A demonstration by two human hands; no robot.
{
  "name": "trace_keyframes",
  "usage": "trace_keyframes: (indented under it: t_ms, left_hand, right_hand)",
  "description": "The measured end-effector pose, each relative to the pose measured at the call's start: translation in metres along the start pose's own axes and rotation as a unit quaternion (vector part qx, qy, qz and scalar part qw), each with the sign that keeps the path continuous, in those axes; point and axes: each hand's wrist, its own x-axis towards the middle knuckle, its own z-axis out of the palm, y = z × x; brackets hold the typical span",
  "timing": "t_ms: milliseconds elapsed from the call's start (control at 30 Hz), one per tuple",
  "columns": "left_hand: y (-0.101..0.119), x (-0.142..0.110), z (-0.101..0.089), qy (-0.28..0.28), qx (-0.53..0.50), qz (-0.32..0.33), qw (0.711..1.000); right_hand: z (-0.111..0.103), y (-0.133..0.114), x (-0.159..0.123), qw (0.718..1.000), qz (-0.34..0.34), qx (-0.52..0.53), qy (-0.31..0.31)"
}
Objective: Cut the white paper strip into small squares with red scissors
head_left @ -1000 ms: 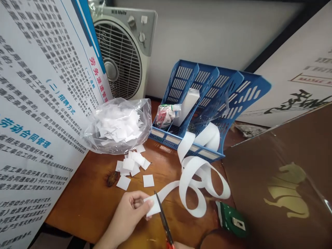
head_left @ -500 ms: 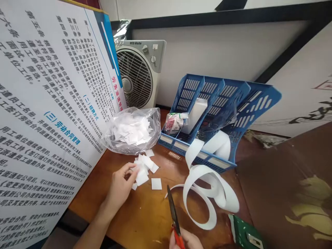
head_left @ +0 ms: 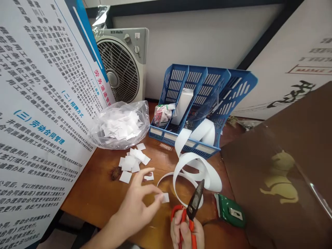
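Observation:
My left hand [head_left: 140, 200] is over the table, thumb and a fingertip pinched at a small white square [head_left: 165, 197]; the other fingers are loosely bent. In my right hand [head_left: 186, 230] are scissors [head_left: 195, 201] with red handles, their dark blades together and pointing up and away. Behind the blades curls a long white strip [head_left: 214, 174], running back into a blue file rack. A loose pile of white squares [head_left: 131, 162] lies beyond my left hand, with a single square [head_left: 149, 176] partly hidden by its fingers. Farther back, a clear plastic bag [head_left: 120, 126] holds many similar squares.
The blue file rack [head_left: 207, 149] holds a white box [head_left: 183, 105] and a small packet [head_left: 163, 116]. A green tape measure [head_left: 230, 210] lies at right beside a brown box [head_left: 259, 152]. A fan [head_left: 118, 65] stands behind the bag; a printed board [head_left: 52, 103] borders the left.
My left hand has left the pile and moved right, now pinching a square near the scissors. The scissors have come up into fuller view and tilted right. The view has shifted right.

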Motion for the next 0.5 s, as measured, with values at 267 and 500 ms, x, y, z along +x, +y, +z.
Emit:
trace_keyframes:
  t_ms: [267, 500]
  left_hand:
    - [-0.009, 0.008, 0.026, -0.028, -0.137, -0.088, 0.986]
    - [-0.003, -0.012, 0.012, -0.075, -0.367, -0.184, 0.909]
  right_hand:
    - [0.025, -0.016, 0.009, 0.98, -0.034, -0.081, 0.177]
    - [0.033, -0.024, 0.033, 0.972, -0.069, -0.11, 0.195]
